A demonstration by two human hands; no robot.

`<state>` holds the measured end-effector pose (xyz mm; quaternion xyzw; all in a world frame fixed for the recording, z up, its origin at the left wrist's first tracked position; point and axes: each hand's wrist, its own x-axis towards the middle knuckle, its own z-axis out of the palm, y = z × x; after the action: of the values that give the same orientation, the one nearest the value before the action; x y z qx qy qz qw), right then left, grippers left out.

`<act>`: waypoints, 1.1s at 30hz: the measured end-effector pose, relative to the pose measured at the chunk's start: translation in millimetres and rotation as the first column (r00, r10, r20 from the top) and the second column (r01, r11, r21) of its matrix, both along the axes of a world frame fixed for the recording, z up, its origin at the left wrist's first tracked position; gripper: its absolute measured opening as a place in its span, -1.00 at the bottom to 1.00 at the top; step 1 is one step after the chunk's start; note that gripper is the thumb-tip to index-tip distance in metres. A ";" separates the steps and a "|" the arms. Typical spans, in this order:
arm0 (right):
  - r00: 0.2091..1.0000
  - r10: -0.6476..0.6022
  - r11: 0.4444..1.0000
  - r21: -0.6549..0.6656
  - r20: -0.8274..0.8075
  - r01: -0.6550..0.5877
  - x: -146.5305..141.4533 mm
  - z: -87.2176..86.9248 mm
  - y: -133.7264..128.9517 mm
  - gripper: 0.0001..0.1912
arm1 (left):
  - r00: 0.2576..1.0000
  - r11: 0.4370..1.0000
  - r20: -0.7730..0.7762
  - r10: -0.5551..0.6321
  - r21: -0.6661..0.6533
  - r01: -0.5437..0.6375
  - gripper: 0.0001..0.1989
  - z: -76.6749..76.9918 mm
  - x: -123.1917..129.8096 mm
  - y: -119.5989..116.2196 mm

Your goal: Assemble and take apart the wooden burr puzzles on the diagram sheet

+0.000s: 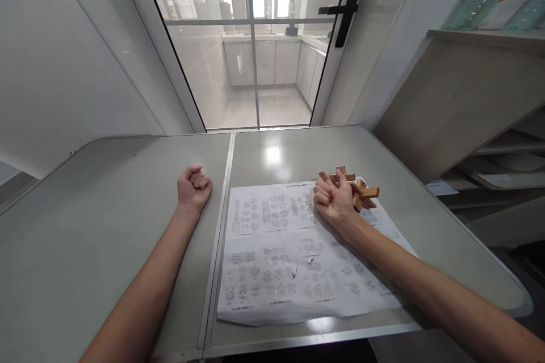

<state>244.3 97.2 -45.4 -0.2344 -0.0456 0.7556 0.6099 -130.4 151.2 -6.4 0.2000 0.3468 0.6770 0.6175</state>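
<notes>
Shows crossed wooden pieces (365, 195), partly hidden by the right hand (334, 199), near the far right corner of the printed sheet (272, 244) on the worktop (106, 210); includes one bar pointing right, with overall long axis unclear; shows the left hand (195, 188), grip closed; cannot tell about holding in the right, fingers curled.

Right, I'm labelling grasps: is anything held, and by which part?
Nothing visibly held; left hand closed, right hand curled by brown wooden bars, contact unclear.

glossy, smooth grey-green tabletop (128, 227); matt, creased paper sheet (272, 247); smooth wooden puzzle pieces (365, 195); clear glass door panes (208, 62)
</notes>
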 end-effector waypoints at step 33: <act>0.649 0.120 0.904 0.187 0.752 -0.384 -50.9 31.3 -31.4 -0.52 | 0.858 0.984 -0.504 -0.104 0.071 0.161 -0.53 9.2 43.7 -30.4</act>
<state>193.4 65.8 -14.1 -0.3991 -0.4408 0.6601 0.4589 -86.7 120.8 2.9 0.4250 0.4416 0.5764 0.5405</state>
